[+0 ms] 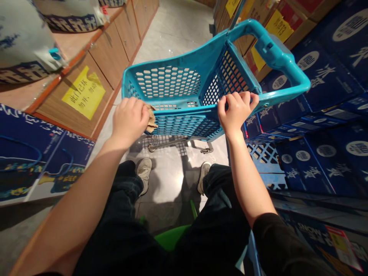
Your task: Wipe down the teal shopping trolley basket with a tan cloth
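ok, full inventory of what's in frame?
Cart: 1, blue, centre
Crumpled piece: 1, tan, left hand at cart rim
Jars: at least 3, white and blue, on cabinets
Cabinets: row, brown, upper left
Yellow signs: several, cabinet and cartons
Cartons: several, brown, upper right
Boxes: many, dark blue, both sides
Lattice: 1, light blue, behind right forearm
Green object: 1, partly hidden, between legs
Shoes: 2, off-white, floor
Left grip, right grip: 2, bare, cart rim
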`<state>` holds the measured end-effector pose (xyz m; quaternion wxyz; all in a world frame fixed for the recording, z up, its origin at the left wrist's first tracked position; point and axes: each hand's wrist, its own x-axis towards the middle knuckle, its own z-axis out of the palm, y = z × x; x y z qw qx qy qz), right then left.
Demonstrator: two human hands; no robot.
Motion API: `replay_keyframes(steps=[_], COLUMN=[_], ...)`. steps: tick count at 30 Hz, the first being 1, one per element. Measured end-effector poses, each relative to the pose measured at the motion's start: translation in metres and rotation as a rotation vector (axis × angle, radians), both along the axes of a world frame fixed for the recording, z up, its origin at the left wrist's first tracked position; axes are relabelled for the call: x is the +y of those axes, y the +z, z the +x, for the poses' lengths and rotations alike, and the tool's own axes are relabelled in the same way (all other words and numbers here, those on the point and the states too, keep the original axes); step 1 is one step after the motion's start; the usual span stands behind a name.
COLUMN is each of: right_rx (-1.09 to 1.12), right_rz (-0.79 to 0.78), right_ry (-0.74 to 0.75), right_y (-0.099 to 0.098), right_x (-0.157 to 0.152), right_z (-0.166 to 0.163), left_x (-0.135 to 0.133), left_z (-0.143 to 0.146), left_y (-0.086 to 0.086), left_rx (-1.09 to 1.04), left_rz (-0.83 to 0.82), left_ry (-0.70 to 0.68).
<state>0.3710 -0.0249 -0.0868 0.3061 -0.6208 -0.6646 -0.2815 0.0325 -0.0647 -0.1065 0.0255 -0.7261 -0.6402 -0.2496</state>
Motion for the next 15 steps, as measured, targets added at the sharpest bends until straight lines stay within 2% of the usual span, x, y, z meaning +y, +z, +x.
replay_keyframes(steps=[4,10,15], right_rx=[-0.009,0.026,0.037], right_rz=[0.038,0.093,0.099], right_ry=[-0.001,0.004,-0.014], right_y=[-0.003,-0.005,-0.005], right_x=[0.003,0.006,0.007], right_z=[0.001,0.002,0.000], left_x=[0.000,-0.001,0.003], left_z=[0.028,0.089,0.118], left_y=[0.000,0.016,0.024], left_rx=[0.002,0.016,0.001], left_rz=[0.004,-0.017,-0.047], left_ry=[0.003,-0.128,-0.176])
